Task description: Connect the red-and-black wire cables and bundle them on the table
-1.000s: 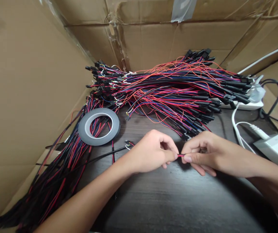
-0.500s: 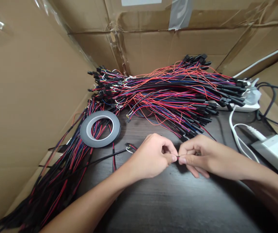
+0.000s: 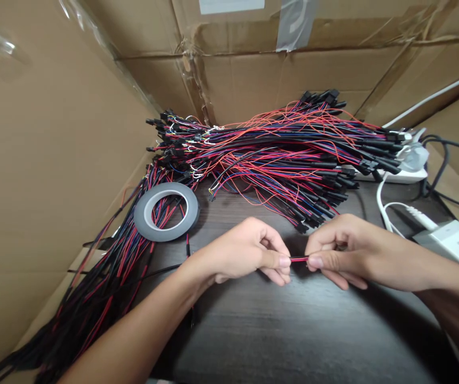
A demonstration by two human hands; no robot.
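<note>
Between my two hands a short stretch of red and black wire (image 3: 299, 259) shows, running level above the dark table. My left hand (image 3: 259, 253) pinches it between thumb and forefinger. My right hand (image 3: 339, 253) pinches the same wire from the other side, a small gap away, its lower fingers loosely curled. Both wire ends are hidden behind the hands and forearms. Left of my left hand, a roll of grey tape (image 3: 141, 216) rests on top of some wires.
A large pile of wire harnesses (image 3: 269, 144) with black connectors lies along the back cardboard wall (image 3: 245, 80). More wires (image 3: 105, 282) hang over the left side. A white power strip (image 3: 408, 176) and a white adapter (image 3: 457, 242) with cables sit at the right.
My hands have moved apart, the right one further right, so more of the red and black wire shows between them. The connector end beside my left hand has gone out of sight.
</note>
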